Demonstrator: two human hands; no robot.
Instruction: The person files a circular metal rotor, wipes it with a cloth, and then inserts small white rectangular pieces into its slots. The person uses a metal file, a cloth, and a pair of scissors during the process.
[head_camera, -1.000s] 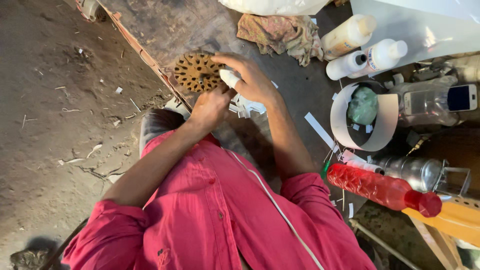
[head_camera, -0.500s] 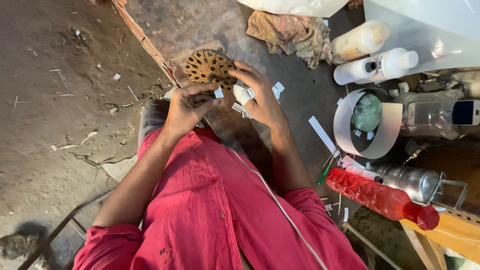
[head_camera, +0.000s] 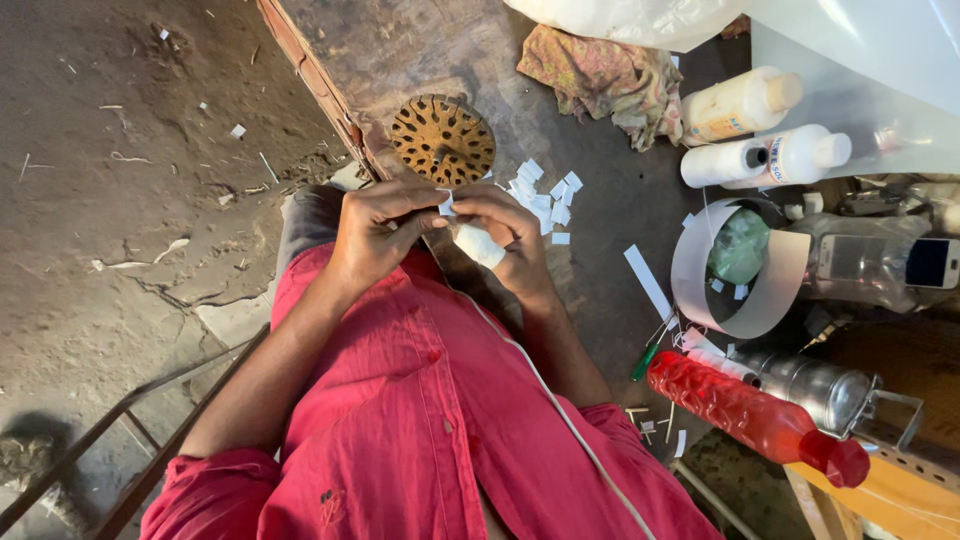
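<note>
White bottles — beside red bottle

Crumpled patterned rag at the far edge of the dark worktable. Two white plastic bottles lying side by side just beyond it, a cream bottle above them. Curled band of white card ringing a green lump. Phone lying flat, screen up. Red plastic bottle on its side, touching a steel canister. Green-handled tool near the red bottle's base. Dusty cracked floor strewn with scraps.
</note>
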